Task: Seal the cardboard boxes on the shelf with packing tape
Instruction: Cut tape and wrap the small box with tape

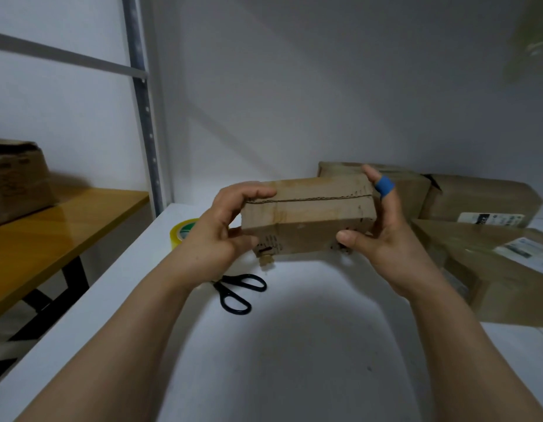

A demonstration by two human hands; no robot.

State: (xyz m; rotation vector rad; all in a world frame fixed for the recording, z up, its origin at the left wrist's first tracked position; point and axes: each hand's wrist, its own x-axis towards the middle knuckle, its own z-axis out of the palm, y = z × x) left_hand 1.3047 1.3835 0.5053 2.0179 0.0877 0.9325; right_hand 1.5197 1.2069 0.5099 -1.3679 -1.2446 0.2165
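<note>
A small brown cardboard box (306, 214) hangs above the white shelf (294, 345), held between both hands. My left hand (221, 236) grips its left end, fingers curled over the top edge. My right hand (383, 236) grips its right end, thumb under the front and a blue band on one finger behind. A roll of clear packing tape (182, 233) with a green core lies on the shelf, partly hidden behind my left hand. Black-handled scissors (238, 292) lie on the shelf below the box.
Several brown boxes and parcels (477, 202) are stacked at the back right of the shelf, one large parcel (501, 278) nearer the front. A metal shelf post (142, 111) rises at left. Beyond it stands a wooden table (51, 226) bearing another box (17, 181).
</note>
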